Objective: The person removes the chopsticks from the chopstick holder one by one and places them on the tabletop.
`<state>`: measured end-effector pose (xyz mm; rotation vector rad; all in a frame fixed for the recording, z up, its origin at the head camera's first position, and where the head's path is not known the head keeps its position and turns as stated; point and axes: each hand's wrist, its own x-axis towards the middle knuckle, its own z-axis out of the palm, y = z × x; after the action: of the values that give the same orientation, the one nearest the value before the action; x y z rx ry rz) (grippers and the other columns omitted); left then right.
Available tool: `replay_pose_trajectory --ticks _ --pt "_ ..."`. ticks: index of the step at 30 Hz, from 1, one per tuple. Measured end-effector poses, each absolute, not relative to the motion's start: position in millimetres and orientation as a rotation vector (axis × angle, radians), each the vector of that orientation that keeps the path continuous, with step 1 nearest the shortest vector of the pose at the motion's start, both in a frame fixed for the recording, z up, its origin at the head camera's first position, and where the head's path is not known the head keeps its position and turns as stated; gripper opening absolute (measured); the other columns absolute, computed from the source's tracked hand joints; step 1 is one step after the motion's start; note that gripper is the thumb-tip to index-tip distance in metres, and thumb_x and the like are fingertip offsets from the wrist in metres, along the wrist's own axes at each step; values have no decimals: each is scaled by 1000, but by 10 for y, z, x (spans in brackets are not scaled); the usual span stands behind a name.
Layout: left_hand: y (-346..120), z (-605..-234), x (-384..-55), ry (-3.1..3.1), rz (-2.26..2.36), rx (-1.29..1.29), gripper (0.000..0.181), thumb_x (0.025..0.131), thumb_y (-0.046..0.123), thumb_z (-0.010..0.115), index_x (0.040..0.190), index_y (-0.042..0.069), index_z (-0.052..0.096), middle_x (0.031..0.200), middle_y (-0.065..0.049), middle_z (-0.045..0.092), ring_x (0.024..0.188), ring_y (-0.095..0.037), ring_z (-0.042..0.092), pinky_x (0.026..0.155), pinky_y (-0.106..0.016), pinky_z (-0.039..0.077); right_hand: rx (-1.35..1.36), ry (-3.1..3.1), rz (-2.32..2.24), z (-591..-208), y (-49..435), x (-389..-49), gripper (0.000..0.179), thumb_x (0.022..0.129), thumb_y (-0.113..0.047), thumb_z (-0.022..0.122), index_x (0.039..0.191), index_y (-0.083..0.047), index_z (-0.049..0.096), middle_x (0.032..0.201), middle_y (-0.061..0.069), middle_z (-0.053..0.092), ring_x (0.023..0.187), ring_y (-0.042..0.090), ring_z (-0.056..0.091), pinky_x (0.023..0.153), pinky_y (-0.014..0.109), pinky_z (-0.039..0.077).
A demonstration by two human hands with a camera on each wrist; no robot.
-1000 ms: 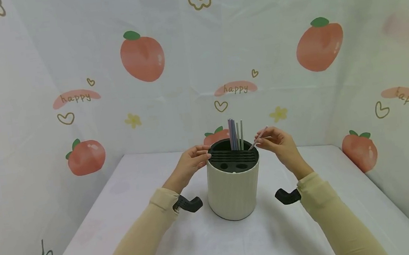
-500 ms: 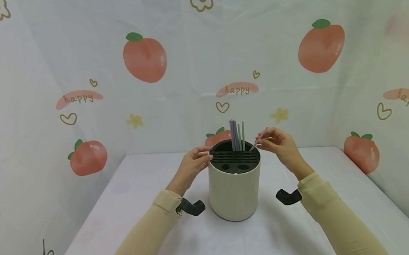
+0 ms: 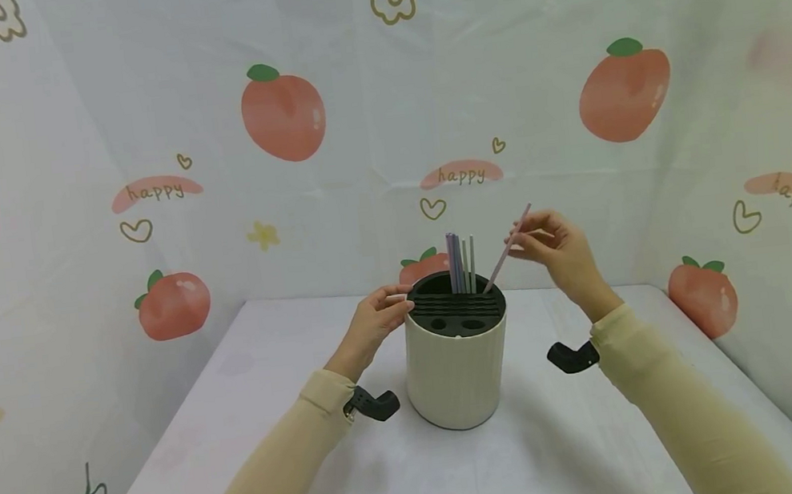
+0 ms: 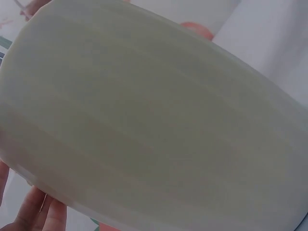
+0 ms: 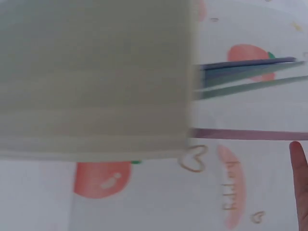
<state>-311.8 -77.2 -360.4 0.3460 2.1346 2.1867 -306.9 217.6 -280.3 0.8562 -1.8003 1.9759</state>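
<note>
A ribbed cream utensil holder [image 3: 459,377] with a slotted black top [image 3: 456,305] stands upright on the table. Several purple and green chopsticks [image 3: 457,263] rise from its rear opening. My right hand [image 3: 561,250] pinches a pink chopstick [image 3: 505,253] near its upper part; the stick leans right, its lower end inside the holder's right side. At the left rim, my left hand [image 3: 373,320] touches the holder with fairly straight fingers. The left wrist view is mostly filled by the holder's wall [image 4: 154,120], with fingers [image 4: 31,207] at its lower left edge.
A white cloth-covered table [image 3: 280,452] extends around the holder. Behind and beside it hangs a white backdrop [image 3: 350,83] printed with peaches, hearts and flowers. Each wrist bears a black camera mount, one by the left sleeve [image 3: 327,389] and one by the right sleeve [image 3: 619,336].
My right hand has risen and moved right, drawing the pink chopstick farther up out of the holder. The left hand keeps its place at the rim; the head view has shifted slightly.
</note>
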Motion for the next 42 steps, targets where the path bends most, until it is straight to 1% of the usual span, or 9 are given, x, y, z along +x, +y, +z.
replay_pose_trajectory --ticks 8,13,17,24,27,30,32,37,42 --pt "-767 -3596 -3109 2148 2182 347 32 92 11 64 123 6 60 118 -12 58 108 -20 57 104 -41 47 822 -1373 2156 -2014 2399 -2982 13 86 12 61 98 6 60 90 12 62 74 20 67 70 35 60" --pt "-774 -3591 -3115 2145 2177 334 33 92 11 64 124 5 60 117 -11 57 108 -20 57 104 -40 47 657 -1373 2222 -1914 2602 -3018 17 84 10 66 100 5 63 89 10 62 72 20 67 66 35 60" --pt "-784 -3584 -3114 2149 2173 320 33 92 11 65 124 5 60 117 -11 57 108 -20 57 104 -40 47 516 -1564 2268 -2229 2703 -3115 15 86 4 66 100 -1 67 87 4 67 74 15 68 65 29 61" --pt "-773 -3577 -3106 2150 2174 319 34 91 12 65 124 4 59 116 -10 58 106 -19 57 105 -42 47 245 -2024 2272 -3199 2734 -3261 11 92 -5 64 95 -16 67 83 -7 68 76 6 65 68 23 59" --pt "-770 -3574 -3101 2149 2170 323 35 92 13 65 124 4 59 114 -9 58 105 -18 57 105 -42 46 155 -2193 2220 -3599 2697 -3300 14 93 -7 63 107 -8 63 82 -10 67 76 4 62 69 22 59" --pt "-770 -3576 -3104 2146 2167 323 35 91 12 65 125 4 59 114 -9 58 105 -18 57 105 -43 46 72 -2336 2162 -3917 2646 -3329 37 94 -9 63 125 7 52 84 -10 66 77 4 62 70 23 59" --pt "-774 -3578 -3109 2150 2163 323 35 91 12 65 125 4 59 114 -9 58 105 -19 57 105 -43 46 27 -2405 2128 -4080 2610 -3348 50 94 -10 63 133 14 43 88 -6 67 79 5 64 70 23 59" --pt "-780 -3572 -3097 2161 2165 333 33 91 12 65 123 5 60 115 -11 58 106 -20 57 105 -43 46 -88 -2502 2087 -4357 2534 -3375 51 93 -10 64 133 15 44 95 3 70 77 8 65 67 23 59" --pt "-779 -3583 -3105 2160 2162 344 32 92 12 64 123 6 60 116 -11 59 107 -20 58 104 -43 47 -202 -2560 2050 -4523 2502 -3377 45 92 -6 65 127 16 49 83 -2 67 71 6 62 62 23 58"
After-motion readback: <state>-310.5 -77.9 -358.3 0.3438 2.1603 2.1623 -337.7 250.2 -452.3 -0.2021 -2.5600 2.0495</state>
